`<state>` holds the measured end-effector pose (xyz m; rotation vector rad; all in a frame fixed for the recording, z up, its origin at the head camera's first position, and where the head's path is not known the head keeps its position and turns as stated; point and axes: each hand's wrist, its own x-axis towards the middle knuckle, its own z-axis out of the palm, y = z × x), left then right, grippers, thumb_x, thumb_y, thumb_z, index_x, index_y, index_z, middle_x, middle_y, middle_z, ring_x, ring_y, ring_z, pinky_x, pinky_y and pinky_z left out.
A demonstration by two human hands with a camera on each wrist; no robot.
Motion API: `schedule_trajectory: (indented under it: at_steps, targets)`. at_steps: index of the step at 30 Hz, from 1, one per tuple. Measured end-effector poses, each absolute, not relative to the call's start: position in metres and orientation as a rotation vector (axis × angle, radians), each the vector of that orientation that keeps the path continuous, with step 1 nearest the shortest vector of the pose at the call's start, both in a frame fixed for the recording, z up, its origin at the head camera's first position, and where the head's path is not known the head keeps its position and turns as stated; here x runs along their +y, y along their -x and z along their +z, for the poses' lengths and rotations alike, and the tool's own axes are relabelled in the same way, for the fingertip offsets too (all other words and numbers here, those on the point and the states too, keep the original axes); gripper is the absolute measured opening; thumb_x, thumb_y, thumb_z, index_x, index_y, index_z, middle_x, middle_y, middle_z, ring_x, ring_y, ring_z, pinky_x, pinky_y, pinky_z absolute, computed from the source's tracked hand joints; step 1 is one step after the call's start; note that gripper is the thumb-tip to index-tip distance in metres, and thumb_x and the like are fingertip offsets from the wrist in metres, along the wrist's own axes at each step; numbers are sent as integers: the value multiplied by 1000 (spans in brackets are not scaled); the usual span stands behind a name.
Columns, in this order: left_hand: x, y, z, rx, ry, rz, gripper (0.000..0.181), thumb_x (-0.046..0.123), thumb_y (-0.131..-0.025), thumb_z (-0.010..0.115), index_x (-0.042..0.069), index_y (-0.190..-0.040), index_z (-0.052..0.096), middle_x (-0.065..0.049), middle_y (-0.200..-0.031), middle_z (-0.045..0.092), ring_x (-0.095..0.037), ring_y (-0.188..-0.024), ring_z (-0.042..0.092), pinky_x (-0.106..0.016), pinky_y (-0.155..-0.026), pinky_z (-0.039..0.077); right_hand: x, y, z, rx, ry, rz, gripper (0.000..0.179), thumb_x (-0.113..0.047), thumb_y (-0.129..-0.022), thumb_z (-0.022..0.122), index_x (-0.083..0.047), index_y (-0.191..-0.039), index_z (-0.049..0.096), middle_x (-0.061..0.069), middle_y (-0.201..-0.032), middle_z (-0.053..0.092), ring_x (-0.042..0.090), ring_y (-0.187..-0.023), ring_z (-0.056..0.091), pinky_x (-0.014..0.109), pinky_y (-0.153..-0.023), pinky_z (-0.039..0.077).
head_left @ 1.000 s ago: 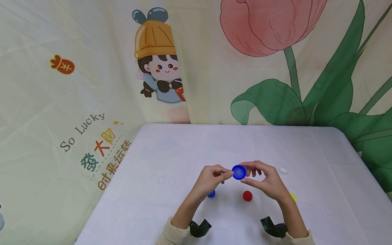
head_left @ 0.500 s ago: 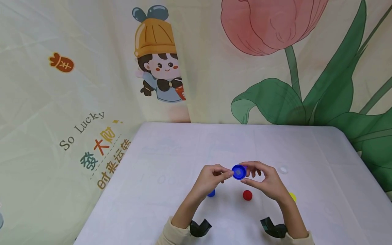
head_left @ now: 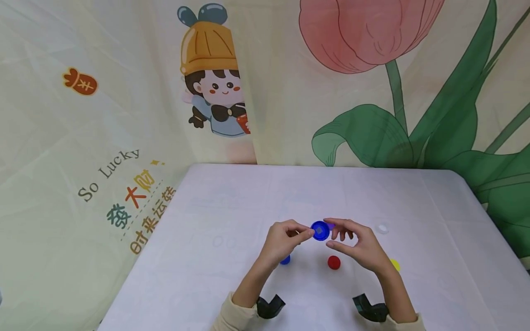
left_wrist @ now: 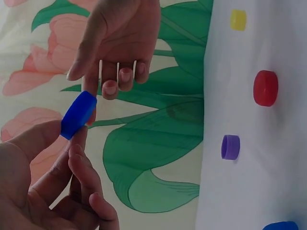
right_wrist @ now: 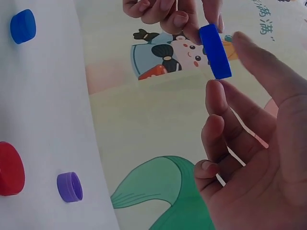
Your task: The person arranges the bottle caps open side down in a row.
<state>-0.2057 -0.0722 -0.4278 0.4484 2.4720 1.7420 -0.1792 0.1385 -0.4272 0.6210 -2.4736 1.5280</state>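
My left hand [head_left: 285, 240] pinches a blue bottle cap [head_left: 320, 231] at its edge between thumb and fingers, raised over the table. The cap's hollow side faces the head camera. Beside it, my right hand [head_left: 358, 242] has thumb and index finger spread, with the fingertips close to the cap's far edge. In the right wrist view, the right thumb stands apart from the held cap [right_wrist: 216, 51]. A purple cap [left_wrist: 230, 147] lies on the table, partly hidden behind the right fingers in the head view. A red cap [head_left: 334, 262] lies between the forearms.
Another blue cap [head_left: 285, 260] lies by the left wrist, partly covered. A yellow cap [head_left: 395, 265] shows beside the right wrist. Farther back on the white table [head_left: 232, 197] is a whitish, clear-looking cap [head_left: 382, 228]. Printed cloth [head_left: 281, 115] hangs behind the table.
My left hand has shifted slightly left with the blue cap, widening the gap to the right fingers. The right hand has hardly moved. The head view has tilted a little.
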Motion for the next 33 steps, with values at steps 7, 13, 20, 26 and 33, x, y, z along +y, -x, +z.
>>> schedule_trajectory:
  at_steps: [7,13,20,26,33]
  targets:
    - [-72,206,-429,2568,-725,1836,14,20,-81,73,10,-91,73,5,-74,61,-12,-69,52,-27,-62,45,146,187,-447,-2544,-559,1552,24,-15,-85,68,-9,-107,67,-6,-83,59,13,-77,49,27,-66,40]
    - [-73,205,-427,2670,-1144,1833,15,16,-80,73,9,-93,72,5,-73,58,-8,-67,52,-22,-62,46,146,188,-447,-2500,-683,1723,11,-12,-92,57,-13,-92,68,-2,-86,62,17,-80,52,30,-67,40]
    - [-74,208,-427,2920,-1642,1561,16,21,-79,74,12,-92,73,6,-73,58,-4,-65,51,-14,-64,38,149,188,-444,-2417,-771,1812,19,-8,-95,50,-12,-84,65,2,-80,60,21,-83,51,42,-75,38]
    - [-75,209,-422,3053,-1808,1305,20,28,-79,73,14,-93,74,6,-72,61,-6,-67,50,-15,-65,39,150,188,-442,-2419,-756,1819,17,-8,-94,51,-11,-89,67,3,-80,60,22,-83,52,39,-73,42]
    - [-75,210,-424,3115,-1850,1169,21,29,-80,72,15,-95,74,6,-72,61,-7,-65,49,-16,-65,40,152,187,-440,-2424,-767,1825,17,-7,-93,53,-7,-99,69,6,-82,62,22,-85,53,36,-74,42]
